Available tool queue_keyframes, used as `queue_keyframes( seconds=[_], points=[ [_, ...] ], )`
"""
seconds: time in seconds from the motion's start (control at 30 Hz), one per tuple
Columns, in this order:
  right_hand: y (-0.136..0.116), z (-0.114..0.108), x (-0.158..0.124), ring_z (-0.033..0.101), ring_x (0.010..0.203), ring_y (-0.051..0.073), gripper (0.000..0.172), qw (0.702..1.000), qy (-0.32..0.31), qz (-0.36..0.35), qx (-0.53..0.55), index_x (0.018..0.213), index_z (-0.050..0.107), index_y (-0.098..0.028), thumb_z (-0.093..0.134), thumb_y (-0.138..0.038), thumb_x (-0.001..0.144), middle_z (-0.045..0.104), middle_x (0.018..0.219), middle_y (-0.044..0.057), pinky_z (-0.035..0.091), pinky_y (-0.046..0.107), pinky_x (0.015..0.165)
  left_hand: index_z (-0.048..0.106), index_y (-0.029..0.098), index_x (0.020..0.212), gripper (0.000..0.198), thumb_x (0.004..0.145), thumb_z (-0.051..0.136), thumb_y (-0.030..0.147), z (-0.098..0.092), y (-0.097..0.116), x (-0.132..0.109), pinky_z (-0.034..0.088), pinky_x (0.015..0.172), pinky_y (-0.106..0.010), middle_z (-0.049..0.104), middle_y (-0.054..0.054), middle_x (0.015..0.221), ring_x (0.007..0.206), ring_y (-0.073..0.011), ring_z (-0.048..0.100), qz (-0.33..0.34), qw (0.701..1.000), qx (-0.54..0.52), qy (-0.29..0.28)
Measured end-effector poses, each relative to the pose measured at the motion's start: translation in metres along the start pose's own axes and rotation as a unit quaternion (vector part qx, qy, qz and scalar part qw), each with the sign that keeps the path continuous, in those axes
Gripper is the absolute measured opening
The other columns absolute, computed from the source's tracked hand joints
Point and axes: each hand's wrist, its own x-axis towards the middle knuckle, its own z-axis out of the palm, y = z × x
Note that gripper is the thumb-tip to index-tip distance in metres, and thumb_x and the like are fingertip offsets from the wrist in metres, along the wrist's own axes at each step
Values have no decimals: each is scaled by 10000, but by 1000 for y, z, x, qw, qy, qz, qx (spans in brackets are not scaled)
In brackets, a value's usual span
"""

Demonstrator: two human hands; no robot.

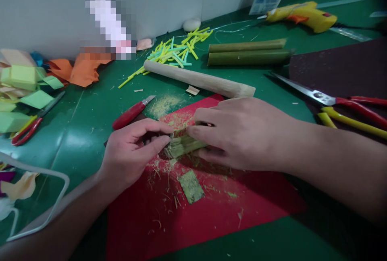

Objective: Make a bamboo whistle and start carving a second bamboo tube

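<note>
Both my hands meet over a red mat (211,208) on the green table. My right hand (242,134) lies curled over a short green bamboo piece (184,146), pressing it down on the mat. My left hand (133,152) pinches something thin at the piece's left end; a bit of metal shows between thumb and forefinger, perhaps a blade. Bamboo shavings and a flat green chip (191,186) lie on the mat just in front. A red-handled knife (131,113) rests on the table behind my left hand.
A pale wooden stick (199,79) and two green bamboo sections (248,52) lie behind the mat. Red and yellow scissors (332,101) sit at right, a yellow glue gun (302,15) beyond. Cut coloured sticks (172,51), folded paper (27,91) and red scissors (30,126) are at left.
</note>
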Motion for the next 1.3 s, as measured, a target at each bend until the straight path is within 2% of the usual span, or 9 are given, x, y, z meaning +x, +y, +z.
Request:
queue_keyframes(
  seconds=[0.13,0.33,0.5,0.63,0.73,0.83,0.9,1.1,1.3],
  points=[
    [0,0,0,513,615,170,197,1000,-8,0,15,916,655,-188,550,-352,885,627,848,54,176,307,505,733,237,934,124,823,693,197,-2,0,2,496,485,-201,713,-20,891,699,-128,653,30,999,25,-35],
    [0,1,-1,482,589,166,190,1000,9,-17,12,915,635,-187,497,-317,908,612,842,50,168,315,506,726,242,923,136,819,684,165,-4,4,6,532,599,-210,709,1,867,733,-119,654,64,996,48,-44],
    [-2,0,-1,469,581,174,198,1000,5,-16,14,891,606,-192,504,-361,908,596,808,45,162,311,511,685,209,893,117,781,708,185,-3,7,3,451,430,-166,633,47,637,487,-68,533,18,999,48,-11],
    [-3,2,1,513,612,194,141,999,22,-1,33,886,586,-186,519,-310,877,626,830,52,185,326,515,660,204,849,92,795,669,130,-4,7,1,515,537,-169,678,31,764,599,-76,603,58,996,65,15],
    [-4,3,1,549,647,212,95,998,18,37,45,868,581,-190,541,-264,824,639,818,54,223,336,526,662,212,892,139,801,659,107,-2,4,-2,546,614,-180,678,22,837,684,-85,633,56,994,54,71],
    [-7,3,1,574,699,223,100,994,39,87,52,878,578,-182,552,-264,828,638,795,62,274,337,562,658,212,914,144,807,661,116,3,-1,-5,534,563,-176,664,22,843,622,-72,632,40,988,25,146],
    [-11,3,1,594,733,224,102,989,49,116,73,910,573,-172,522,-246,863,653,824,70,300,333,579,656,210,905,135,808,660,116,6,-3,-5,527,538,-172,656,25,846,595,-67,638,45,986,11,159],
    [-24,8,4,618,663,212,218,953,43,245,173,1044,590,-180,508,-258,858,692,820,56,313,314,509,659,219,909,142,817,656,112,6,-2,-2,539,630,-179,659,29,814,667,-78,653,29,989,11,145],
    [-34,11,8,653,966,215,418,890,68,298,337,1198,569,-275,531,-172,794,678,1107,14,500,326,747,656,231,907,127,827,654,133,7,-7,4,537,722,-216,658,26,852,724,-88,628,23,991,-6,135]
  ],
)
